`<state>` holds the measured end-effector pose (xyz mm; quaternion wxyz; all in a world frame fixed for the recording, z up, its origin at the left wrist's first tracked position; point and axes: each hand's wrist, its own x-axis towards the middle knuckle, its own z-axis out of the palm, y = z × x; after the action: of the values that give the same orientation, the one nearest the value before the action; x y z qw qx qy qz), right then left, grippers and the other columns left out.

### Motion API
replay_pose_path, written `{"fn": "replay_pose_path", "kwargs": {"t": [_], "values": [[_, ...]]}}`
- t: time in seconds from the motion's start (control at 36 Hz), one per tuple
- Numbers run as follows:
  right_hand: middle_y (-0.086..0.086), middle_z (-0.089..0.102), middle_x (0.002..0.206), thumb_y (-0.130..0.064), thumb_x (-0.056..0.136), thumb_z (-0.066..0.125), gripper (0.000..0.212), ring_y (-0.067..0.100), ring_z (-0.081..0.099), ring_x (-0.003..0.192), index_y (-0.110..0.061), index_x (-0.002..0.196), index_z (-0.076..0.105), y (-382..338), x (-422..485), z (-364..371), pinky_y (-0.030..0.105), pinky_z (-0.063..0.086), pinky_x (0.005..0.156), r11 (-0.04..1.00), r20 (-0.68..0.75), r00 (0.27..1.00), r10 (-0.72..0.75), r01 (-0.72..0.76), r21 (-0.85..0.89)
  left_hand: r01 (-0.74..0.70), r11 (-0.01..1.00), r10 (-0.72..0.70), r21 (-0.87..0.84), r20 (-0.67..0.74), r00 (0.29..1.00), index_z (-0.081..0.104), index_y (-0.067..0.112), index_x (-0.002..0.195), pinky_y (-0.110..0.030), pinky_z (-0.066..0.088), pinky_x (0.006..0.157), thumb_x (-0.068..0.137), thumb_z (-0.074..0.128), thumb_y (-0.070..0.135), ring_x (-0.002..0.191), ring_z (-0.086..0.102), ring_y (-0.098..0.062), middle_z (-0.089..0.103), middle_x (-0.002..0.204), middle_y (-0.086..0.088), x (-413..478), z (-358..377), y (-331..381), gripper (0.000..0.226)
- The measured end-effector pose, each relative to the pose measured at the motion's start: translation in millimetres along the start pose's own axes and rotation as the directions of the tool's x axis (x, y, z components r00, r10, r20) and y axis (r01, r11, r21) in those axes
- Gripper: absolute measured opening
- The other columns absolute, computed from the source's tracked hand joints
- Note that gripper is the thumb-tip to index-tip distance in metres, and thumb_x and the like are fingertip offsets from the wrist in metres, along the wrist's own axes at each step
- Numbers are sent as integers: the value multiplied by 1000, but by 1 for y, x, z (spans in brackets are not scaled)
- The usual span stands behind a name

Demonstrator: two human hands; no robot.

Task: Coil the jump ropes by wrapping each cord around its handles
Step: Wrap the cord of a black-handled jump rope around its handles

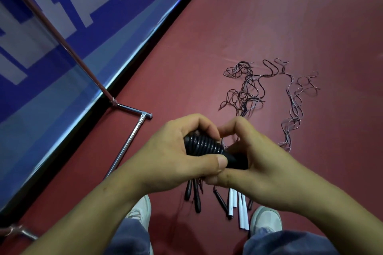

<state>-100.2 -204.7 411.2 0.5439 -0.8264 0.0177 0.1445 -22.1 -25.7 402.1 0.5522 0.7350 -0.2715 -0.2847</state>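
While the left hand grips the cord-wrapped handles with curled fingers, the right hand pinches their bare end.

The person stands over the red floor, hands close together at waist height. The left hand grips the jump-rope handles, which have black cord wound round them in tight, neat turns. The right hand holds their bare end. Down between two pale shoes, black handles and white handles lie side by side. Loose cords sprawl in tangles farther out. A metal stand and a blue banner are on the left.
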Motion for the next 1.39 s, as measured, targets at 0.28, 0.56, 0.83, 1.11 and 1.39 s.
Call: {"fn": "replay_pose_path", "kwargs": {"t": [0.28,0.56,0.83,1.11,1.39], "values": [[15,72,79,-31,72,81,34,21,65,62,-30,92,53,5,3,-7,27,46,54,983,-21,999,29,-25,179,153,808,-68,-569,168,983,55,-10,115,-29,49,79,94,44,55,89,61,-21,65,97,-17,1,-3,-6,69],[19,64,63,-20,72,75,35,11,51,43,-1,100,71,1,8,-19,17,39,41,949,-101,995,-25,55,312,179,762,-112,-623,145,983,52,-4,127,-38,35,60,92,31,33,69,54,-31,61,103,-22,4,1,-14,55],[19,57,65,-28,87,70,11,20,43,47,-18,85,76,2,13,-25,23,31,42,841,-120,992,44,28,541,60,996,-49,67,-148,988,71,26,100,-37,47,65,78,74,23,66,52,-26,61,78,-14,-2,2,-11,22],[14,51,69,-37,92,62,22,14,36,44,-17,86,66,4,10,-17,21,28,44,651,36,994,106,-97,753,-3,916,163,401,-366,916,73,19,75,-6,36,55,89,72,7,64,60,-1,64,63,18,3,9,-16,18],[14,58,60,-25,94,70,18,20,43,46,-9,84,70,21,23,-7,25,31,42,885,-251,943,221,-85,458,374,926,-375,-59,-14,927,67,15,76,-33,38,62,106,50,31,53,48,-20,58,57,-4,3,4,-12,38]]}}
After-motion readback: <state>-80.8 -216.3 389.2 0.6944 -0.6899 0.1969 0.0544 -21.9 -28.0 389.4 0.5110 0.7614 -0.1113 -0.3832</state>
